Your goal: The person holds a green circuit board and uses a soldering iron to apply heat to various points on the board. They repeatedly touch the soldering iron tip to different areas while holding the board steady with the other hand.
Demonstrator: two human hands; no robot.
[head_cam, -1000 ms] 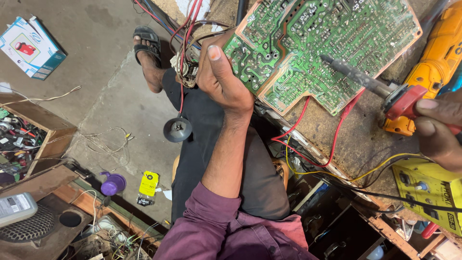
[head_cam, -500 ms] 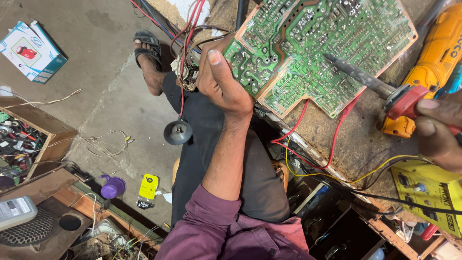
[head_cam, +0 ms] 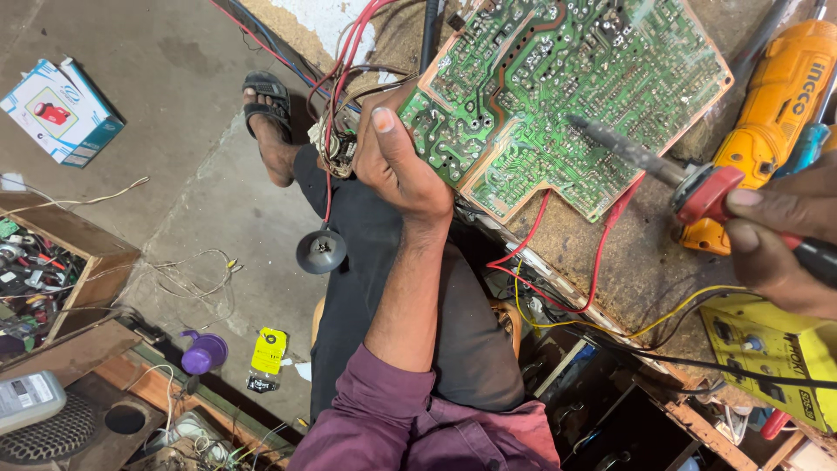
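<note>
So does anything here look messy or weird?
Yes. The green circuit board sits tilted, jutting past the worn workbench edge, steadied by the left hand. Red wires dangle loose beneath it. On the floor, thin stray wires and a small purple thing lie scattered.

An orange drill (head_cam: 776,105), a blue-white box (head_cam: 59,112), a purple cap (head_cam: 204,353).

Circuit board (head_cam: 558,96) top cut by upper edge. Right hand (head_cam: 780,240) cropped at right edge; soldering iron (head_cam: 645,161) handle hidden inside it. Board's component side unseen.
</note>
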